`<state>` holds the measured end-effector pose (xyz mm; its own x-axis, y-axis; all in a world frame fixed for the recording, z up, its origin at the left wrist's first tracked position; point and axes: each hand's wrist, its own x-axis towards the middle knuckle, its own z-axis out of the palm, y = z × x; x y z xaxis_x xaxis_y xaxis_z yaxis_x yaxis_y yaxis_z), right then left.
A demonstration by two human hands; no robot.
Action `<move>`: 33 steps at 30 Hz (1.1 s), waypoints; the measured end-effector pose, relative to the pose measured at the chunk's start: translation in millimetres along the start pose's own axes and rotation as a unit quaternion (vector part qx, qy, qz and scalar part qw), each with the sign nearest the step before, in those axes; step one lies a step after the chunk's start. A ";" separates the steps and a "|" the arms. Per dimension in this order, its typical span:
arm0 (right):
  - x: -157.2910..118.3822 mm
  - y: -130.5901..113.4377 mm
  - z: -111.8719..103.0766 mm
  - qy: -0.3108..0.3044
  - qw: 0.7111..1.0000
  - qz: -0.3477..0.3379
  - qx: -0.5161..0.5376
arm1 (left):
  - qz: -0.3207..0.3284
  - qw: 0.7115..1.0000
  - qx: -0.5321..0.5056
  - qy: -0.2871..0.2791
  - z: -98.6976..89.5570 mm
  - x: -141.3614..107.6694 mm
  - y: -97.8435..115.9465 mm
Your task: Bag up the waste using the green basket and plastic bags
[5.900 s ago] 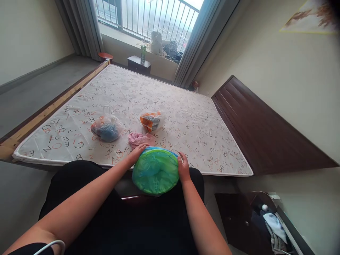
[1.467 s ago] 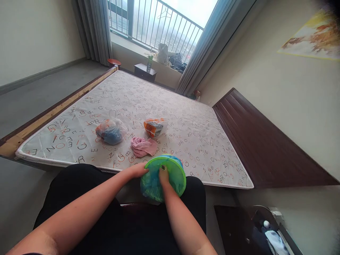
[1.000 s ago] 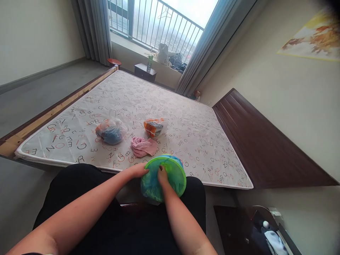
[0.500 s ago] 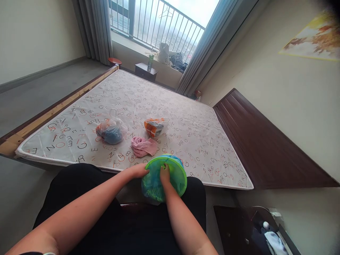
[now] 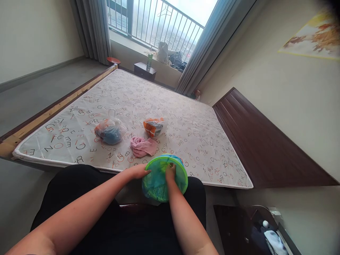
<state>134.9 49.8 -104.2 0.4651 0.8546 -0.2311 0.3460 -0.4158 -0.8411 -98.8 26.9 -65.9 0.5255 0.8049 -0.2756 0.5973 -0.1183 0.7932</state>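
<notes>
A round green and blue mesh basket (image 5: 156, 182) with a bright green rim is tilted toward me over my lap. My left hand (image 5: 140, 171) grips its rim on the left side. Inside its opening is my right hand (image 5: 170, 171), with the fingers curled together; what they hold, if anything, is too small to make out. Just beyond the basket, a pink cloth (image 5: 142, 146) lies bunched on the mattress (image 5: 202, 145). Farther left sits a clear plastic bag (image 5: 110, 131) with blue and orange contents. Behind the cloth is an orange and grey bundle (image 5: 154, 126) in clear plastic.
The bed has a wooden side rail (image 5: 55, 109) at left and a dark headboard (image 5: 255, 141) at right. A nightstand (image 5: 233, 226) with items on it stands at the lower right. Another small nightstand (image 5: 145, 72) is near the window.
My right hand has moved slightly right inside the basket. My left hand keeps its grip on the rim. The view has shifted slightly.
</notes>
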 end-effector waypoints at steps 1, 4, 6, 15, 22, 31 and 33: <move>-2.0 0.1 2.9 -0.012 1.000 0.002 -0.001 | -0.003 1.000 0.004 0.001 -0.1 0.4 -0.3; -6.5 -1.0 8.6 -0.058 0.998 0.004 -0.008 | -0.023 1.000 0.018 -0.009 0.1 2.1 -3.0; -9.1 -3.9 8.6 -0.096 0.995 -0.004 -0.013 | -0.031 0.999 0.020 -0.018 0.3 3.2 -5.1; -32.5 -25.2 -33.2 -0.211 0.970 -0.115 -0.044 | 0.004 1.000 0.012 0.000 -4.1 3.8 -0.5; -48.3 -21.5 -118.6 -0.177 0.908 -0.362 -0.114 | 0.049 0.998 -0.003 0.036 -10.5 0.3 8.1; -54.0 13.5 -192.5 -0.007 0.831 -0.529 -0.171 | 0.067 0.995 0.018 0.067 -17.0 0.6 14.6; -53.1 19.3 -201.1 0.054 0.840 -0.511 -0.172 | 0.050 0.995 0.034 0.077 -17.1 0.8 16.9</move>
<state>280.8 -66.2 -9.8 -0.1532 0.7940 0.5882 0.8164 0.4371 -0.3774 -98.6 35.5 -43.4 0.4887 0.8660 -0.1057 0.5890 -0.2382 0.7722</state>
